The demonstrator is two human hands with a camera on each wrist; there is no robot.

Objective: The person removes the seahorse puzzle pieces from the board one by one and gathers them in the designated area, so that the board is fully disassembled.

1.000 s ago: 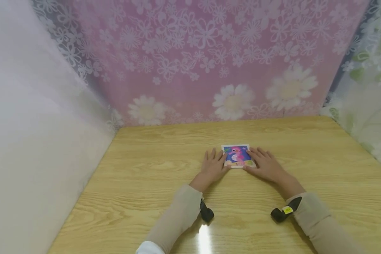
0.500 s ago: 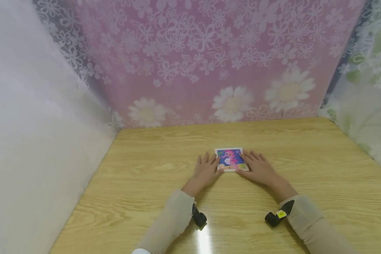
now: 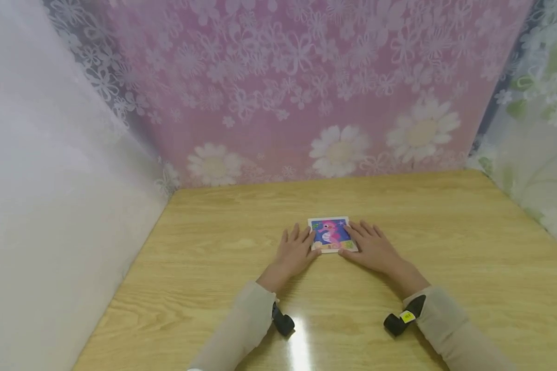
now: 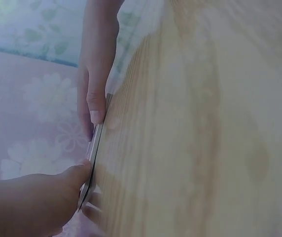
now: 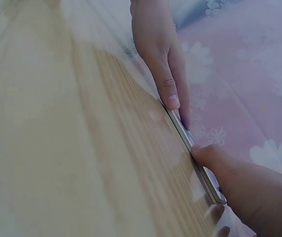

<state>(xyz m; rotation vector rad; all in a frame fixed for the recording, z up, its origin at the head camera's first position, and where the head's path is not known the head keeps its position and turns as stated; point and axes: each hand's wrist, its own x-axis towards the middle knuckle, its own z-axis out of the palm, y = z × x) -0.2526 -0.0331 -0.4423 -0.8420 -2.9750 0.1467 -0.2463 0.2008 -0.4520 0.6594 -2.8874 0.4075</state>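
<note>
A small square seahorse picture board (image 3: 329,235), pink on blue with a white border, lies on the wooden table between both hands. My left hand (image 3: 295,256) rests at its left side, fingers spread and mostly straight, thumb by the near left corner. On the other side, my right hand (image 3: 375,249) touches the right border with its fingertips, its thumb at the near edge. Seen edge-on in the left wrist view, the board (image 4: 97,140) is thin; the right wrist view shows its edge (image 5: 200,170) as layered.
The wood-grained table (image 3: 204,288) stretches around the hands, with a bright light reflection near its front. A pink flowered cloth (image 3: 269,118) hangs behind it, and pale sheets (image 3: 65,196) flank the sides. Black wrist cameras (image 3: 284,323) hang under both cuffs.
Both hands have shifted left together, and the seahorse picture board has slid left between them. The hands' pose around it looks the same.
</note>
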